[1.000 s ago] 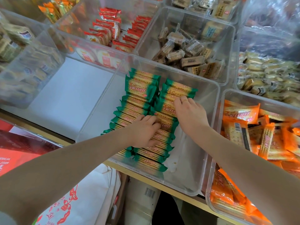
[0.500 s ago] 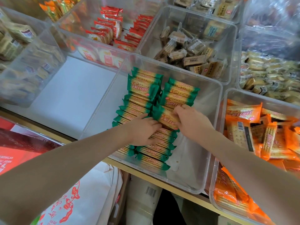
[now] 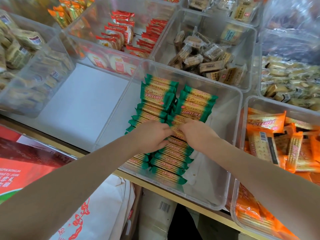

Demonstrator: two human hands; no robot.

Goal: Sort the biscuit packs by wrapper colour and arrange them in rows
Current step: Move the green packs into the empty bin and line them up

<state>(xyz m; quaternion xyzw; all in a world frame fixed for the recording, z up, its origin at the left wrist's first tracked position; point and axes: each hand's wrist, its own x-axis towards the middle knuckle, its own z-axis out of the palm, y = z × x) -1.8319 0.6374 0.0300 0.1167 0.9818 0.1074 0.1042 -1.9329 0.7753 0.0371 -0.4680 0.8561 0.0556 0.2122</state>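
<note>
My left hand (image 3: 152, 135) and my right hand (image 3: 195, 131) meet over the clear bin (image 3: 230, 153) that stands on the counter (image 3: 207, 213), in the middle of the green packs (image 3: 166, 158). The fingers of both hands curl around one green pack (image 3: 174, 126) that lies across the right row, and I judge that I hold it from both ends so I can turn it straight and press it between its neighbours. How tight the grip is, I cannot tell, because the fingertips are hidden under the knuckles.

The green packs stand on edge in two rows, side by side, so that many fit and each wrapper shows its colour. Each pack is long and flat, with a pale yellow cracker picture in the middle, red letters, and green crimped ends. The rows are tight near me and a little looser at the far end.

The orange packs (image 3: 284, 146) lie in a loose heap in their own bin (image 3: 242, 129) to the right, not yet in rows.
</note>
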